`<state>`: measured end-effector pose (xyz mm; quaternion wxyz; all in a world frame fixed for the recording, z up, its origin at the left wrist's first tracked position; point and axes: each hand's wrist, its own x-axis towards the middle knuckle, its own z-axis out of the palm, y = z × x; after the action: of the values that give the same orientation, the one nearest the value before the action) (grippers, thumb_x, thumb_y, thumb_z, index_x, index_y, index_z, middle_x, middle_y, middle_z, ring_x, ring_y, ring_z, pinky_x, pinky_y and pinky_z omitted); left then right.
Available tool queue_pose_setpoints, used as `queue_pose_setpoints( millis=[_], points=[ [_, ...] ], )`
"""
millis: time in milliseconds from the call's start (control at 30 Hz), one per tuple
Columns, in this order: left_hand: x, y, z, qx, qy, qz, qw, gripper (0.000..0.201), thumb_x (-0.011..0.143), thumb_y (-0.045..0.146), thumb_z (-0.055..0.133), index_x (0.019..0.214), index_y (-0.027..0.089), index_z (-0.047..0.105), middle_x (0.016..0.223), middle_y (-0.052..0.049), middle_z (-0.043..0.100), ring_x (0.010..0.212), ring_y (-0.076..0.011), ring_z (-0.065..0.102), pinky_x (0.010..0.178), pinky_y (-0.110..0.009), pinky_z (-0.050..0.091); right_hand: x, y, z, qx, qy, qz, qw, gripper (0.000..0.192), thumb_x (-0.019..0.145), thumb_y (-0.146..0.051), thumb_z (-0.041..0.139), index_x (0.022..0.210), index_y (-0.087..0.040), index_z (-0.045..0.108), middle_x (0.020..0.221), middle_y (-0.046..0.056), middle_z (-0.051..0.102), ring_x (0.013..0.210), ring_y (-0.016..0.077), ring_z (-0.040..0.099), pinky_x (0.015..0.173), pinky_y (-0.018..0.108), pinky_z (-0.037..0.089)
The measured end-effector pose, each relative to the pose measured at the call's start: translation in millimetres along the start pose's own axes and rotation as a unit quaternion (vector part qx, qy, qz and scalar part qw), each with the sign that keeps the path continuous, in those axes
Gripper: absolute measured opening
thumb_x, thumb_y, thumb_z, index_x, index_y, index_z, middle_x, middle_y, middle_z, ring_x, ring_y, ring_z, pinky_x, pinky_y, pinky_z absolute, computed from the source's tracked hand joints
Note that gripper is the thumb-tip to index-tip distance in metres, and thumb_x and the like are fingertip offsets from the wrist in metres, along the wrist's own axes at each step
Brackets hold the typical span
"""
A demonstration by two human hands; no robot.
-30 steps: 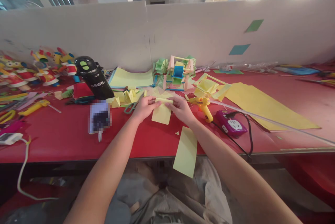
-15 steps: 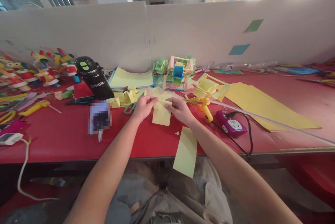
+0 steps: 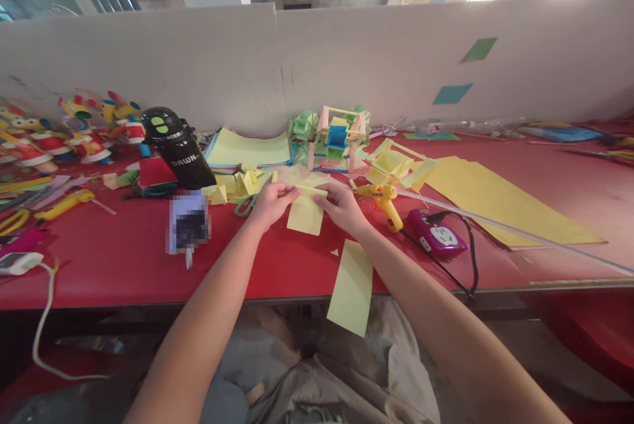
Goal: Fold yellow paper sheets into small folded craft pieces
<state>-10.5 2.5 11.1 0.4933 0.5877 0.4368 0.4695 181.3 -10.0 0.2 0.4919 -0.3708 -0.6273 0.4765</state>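
In the head view, both hands meet in the middle of the frame, just over the red table (image 3: 123, 265). The left hand (image 3: 270, 203) and the right hand (image 3: 341, 206) each pinch the top edge of a small yellow paper (image 3: 304, 216). The fingers are curled shut on that edge, one hand at each end, so the paper hangs down flat between them. It looks like they hold it that way to press a fold along the top.

Just below the hands, a long yellow strip (image 3: 352, 288) lies on the table and sticks out over the near edge. It is close by, easy to grab.

Right of the right hand lies a yellow glue gun (image 3: 386, 203), and its black cord runs to a purple socket (image 3: 436, 234) near it. A big yellow sheet (image 3: 490, 203) is spread farther right.

Left of the left hand lie green scissors (image 3: 247, 201), among small folded yellow bits (image 3: 238, 184). A black bottle (image 3: 178, 146) leans in the middle left. Bright paper toys (image 3: 74, 127) stand in a row at the far left.

Behind the hands, in the upper middle, sits a paper wheel (image 3: 339, 137) in pink, green and blue. A stack of paper sheets (image 3: 247, 146) rests beside it, against the white wall (image 3: 376, 61).
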Motion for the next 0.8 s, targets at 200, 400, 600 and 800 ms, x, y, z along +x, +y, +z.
queue_pose_setpoints(
  millis=[200, 400, 600, 800],
  points=[
    [1.5, -3.1, -1.6, -0.001, -0.002, 0.005, 1.000, 0.036, 0.070, 0.046, 0.080, 0.088, 0.015, 0.074, 0.089, -0.009, 0.076, 0.088, -0.0277, 0.071, 0.087, -0.045, 0.055, 0.2, 0.4, 0.0, -0.003, 0.000, 0.000, 1.000, 0.034, 0.079, -0.048, 0.071, 0.097, -0.020, 0.063, 0.085, 0.006, 0.072, 0.079, 0.0219, 0.069, 0.067, 0.034, 0.055],
    [3.6, -6.5, -3.3, 0.009, 0.002, 0.006, 1.000, 0.035, 0.068, 0.045, 0.082, 0.086, 0.016, 0.074, 0.089, -0.009, 0.076, 0.091, -0.0267, 0.071, 0.088, -0.042, 0.055, 0.1, 1.5, -0.5, 0.001, 0.003, 0.003, 1.000, 0.035, 0.078, -0.049, 0.071, 0.097, -0.021, 0.063, 0.088, 0.006, 0.072, 0.081, 0.0223, 0.069, 0.069, 0.035, 0.056],
    [3.3, -4.3, -2.8, 0.006, -0.001, 0.001, 1.000, 0.039, 0.064, 0.046, 0.084, 0.085, 0.015, 0.073, 0.087, -0.009, 0.076, 0.090, -0.0264, 0.070, 0.086, -0.040, 0.055, 0.4, 2.3, -1.1, -0.009, 0.004, 0.001, 1.000, 0.036, 0.078, -0.050, 0.072, 0.097, -0.021, 0.063, 0.090, 0.006, 0.072, 0.085, 0.0233, 0.069, 0.072, 0.036, 0.057],
    [3.2, -4.8, -2.9, 0.002, 0.000, -0.001, 1.000, 0.037, 0.063, 0.042, 0.085, 0.085, 0.015, 0.073, 0.088, -0.009, 0.077, 0.089, -0.0261, 0.071, 0.085, -0.040, 0.056, 0.2, 2.4, -1.7, -0.015, -0.002, -0.002, 1.000, 0.035, 0.079, -0.049, 0.071, 0.097, -0.020, 0.064, 0.090, 0.006, 0.070, 0.084, 0.0220, 0.068, 0.073, 0.035, 0.055]
  ],
)
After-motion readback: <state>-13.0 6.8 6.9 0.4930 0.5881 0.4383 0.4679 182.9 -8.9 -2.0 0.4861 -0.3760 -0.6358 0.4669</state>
